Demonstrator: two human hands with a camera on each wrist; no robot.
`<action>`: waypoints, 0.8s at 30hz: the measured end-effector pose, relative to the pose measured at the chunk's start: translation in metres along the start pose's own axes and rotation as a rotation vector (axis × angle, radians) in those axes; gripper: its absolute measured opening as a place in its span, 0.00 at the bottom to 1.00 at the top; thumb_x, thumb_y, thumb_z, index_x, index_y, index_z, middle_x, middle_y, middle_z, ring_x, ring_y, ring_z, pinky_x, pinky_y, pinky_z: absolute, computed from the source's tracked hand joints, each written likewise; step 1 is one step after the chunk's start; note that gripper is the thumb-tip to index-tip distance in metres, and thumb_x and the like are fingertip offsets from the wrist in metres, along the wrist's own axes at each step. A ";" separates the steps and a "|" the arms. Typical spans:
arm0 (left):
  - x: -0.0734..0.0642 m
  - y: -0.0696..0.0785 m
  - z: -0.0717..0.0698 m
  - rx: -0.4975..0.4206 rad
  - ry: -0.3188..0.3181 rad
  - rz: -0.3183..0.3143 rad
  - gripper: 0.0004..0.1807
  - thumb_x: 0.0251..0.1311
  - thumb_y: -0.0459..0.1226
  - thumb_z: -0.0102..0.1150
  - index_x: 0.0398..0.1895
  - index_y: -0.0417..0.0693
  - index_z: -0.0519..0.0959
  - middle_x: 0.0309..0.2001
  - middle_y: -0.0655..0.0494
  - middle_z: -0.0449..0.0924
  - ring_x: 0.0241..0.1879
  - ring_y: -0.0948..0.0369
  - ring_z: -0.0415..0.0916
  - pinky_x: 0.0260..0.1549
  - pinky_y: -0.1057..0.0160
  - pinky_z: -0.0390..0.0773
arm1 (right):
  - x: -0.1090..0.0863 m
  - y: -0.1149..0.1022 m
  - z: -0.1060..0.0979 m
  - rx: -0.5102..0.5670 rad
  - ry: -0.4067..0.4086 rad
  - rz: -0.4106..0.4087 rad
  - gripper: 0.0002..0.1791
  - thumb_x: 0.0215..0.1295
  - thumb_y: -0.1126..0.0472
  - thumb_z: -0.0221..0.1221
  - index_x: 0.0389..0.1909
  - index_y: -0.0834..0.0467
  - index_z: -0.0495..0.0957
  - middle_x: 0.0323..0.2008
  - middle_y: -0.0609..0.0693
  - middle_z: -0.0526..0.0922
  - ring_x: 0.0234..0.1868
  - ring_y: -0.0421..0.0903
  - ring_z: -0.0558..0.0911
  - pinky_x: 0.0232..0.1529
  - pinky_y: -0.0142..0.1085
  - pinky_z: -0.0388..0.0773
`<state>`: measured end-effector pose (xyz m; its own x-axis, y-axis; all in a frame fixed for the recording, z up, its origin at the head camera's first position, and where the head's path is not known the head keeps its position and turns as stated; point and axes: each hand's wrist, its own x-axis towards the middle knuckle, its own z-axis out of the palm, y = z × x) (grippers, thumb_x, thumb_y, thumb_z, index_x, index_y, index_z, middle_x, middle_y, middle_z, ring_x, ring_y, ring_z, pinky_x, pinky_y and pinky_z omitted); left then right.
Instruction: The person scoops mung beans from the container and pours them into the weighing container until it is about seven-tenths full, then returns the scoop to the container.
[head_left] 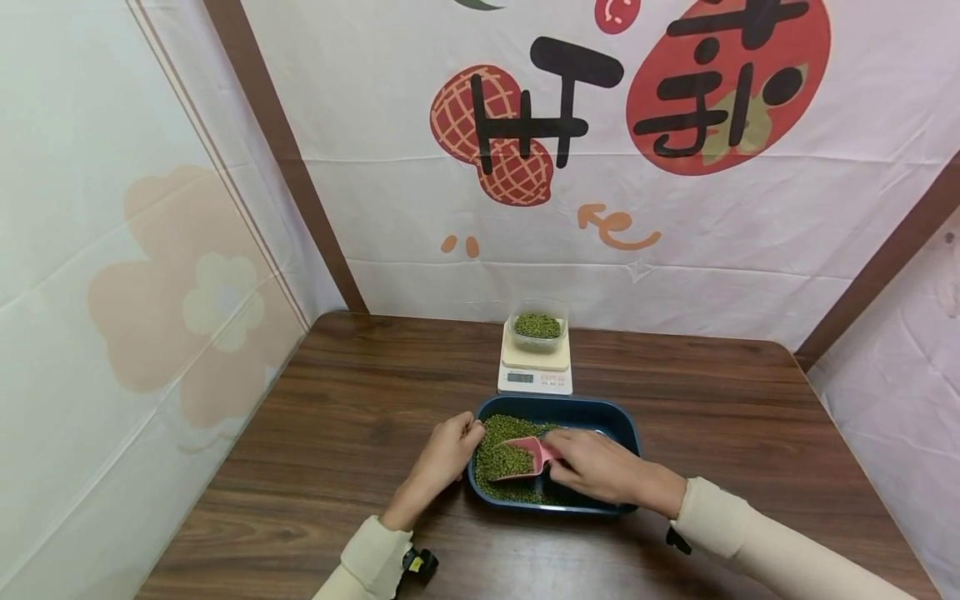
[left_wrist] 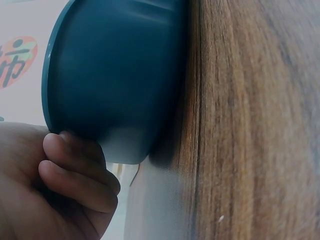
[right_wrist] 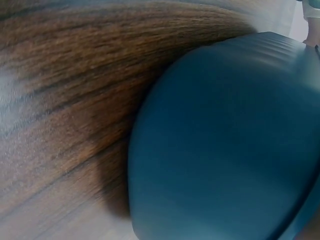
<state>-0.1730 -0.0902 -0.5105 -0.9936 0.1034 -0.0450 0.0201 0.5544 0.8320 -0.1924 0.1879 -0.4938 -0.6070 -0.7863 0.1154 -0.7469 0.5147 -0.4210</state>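
A dark blue rectangular tub [head_left: 585, 409] stands on the table with green beans, like mung beans [head_left: 504, 432], heaped toward its left end. My left hand [head_left: 448, 450] grips the tub's left rim; in the left wrist view its curled fingers [left_wrist: 75, 185] lie against the outer wall. Inside the tub, my right hand [head_left: 596, 462] holds a pink scoop [head_left: 537, 454] by its handle. The scoop's mouth points left and beans fill it, level with the heap. Only the tub's outer wall [right_wrist: 220, 145] shows in the right wrist view; hand and scoop are hidden there.
Behind the tub sits a white kitchen scale [head_left: 534, 382], close to its far rim. On the scale is a clear plastic container [head_left: 538, 340] with green beans in it. A printed cloth wall [head_left: 405, 200] rises at the back edge of the wooden table [head_left: 360, 392].
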 end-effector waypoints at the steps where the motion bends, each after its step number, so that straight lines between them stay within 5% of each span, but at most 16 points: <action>1: 0.000 0.000 0.000 0.001 -0.001 -0.002 0.18 0.82 0.39 0.45 0.26 0.49 0.67 0.14 0.60 0.62 0.09 0.62 0.61 0.12 0.65 0.68 | 0.000 0.000 0.000 0.002 0.001 0.005 0.02 0.78 0.59 0.56 0.42 0.48 0.75 0.30 0.38 0.68 0.25 0.31 0.62 0.28 0.27 0.61; 24: 0.001 -0.001 0.003 0.031 0.027 0.009 0.21 0.82 0.39 0.46 0.24 0.49 0.66 0.13 0.60 0.62 0.09 0.62 0.61 0.11 0.64 0.68 | -0.006 0.002 -0.013 -0.012 0.127 0.028 0.07 0.73 0.62 0.58 0.39 0.46 0.73 0.28 0.38 0.64 0.25 0.31 0.59 0.28 0.26 0.58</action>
<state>-0.1736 -0.0884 -0.5135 -0.9961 0.0858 -0.0223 0.0317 0.5792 0.8146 -0.1939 0.1982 -0.4835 -0.6564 -0.7223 0.2176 -0.7321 0.5404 -0.4148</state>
